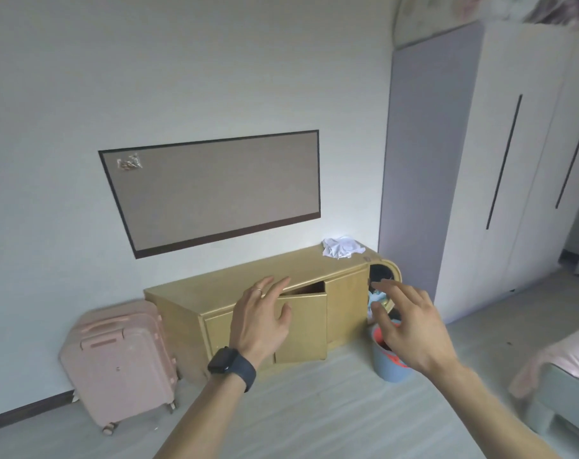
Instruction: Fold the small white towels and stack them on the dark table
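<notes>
A: Step in hand?
B: The approach, by my reading; no fold begun. White towels point(342, 247) lie crumpled in a heap on the cabinet point(222, 286) top, at its right end.
A: Hands?
B: Left hand point(260, 318) and right hand point(404, 323) are held out before the cabinet front, backs up, fingers spread, holding nothing, well short of the heap.
A: Next?
B: Likely a reach to the heap to lift one towel. Dark table not in view.

A home bedroom, shown by the tall white wardrobe point(526, 154), the pink-sheeted bed point(566, 356) corner, a pink suitcase point(119, 362) and a low yellow cabinet point(248, 283) along the wall.
</notes>
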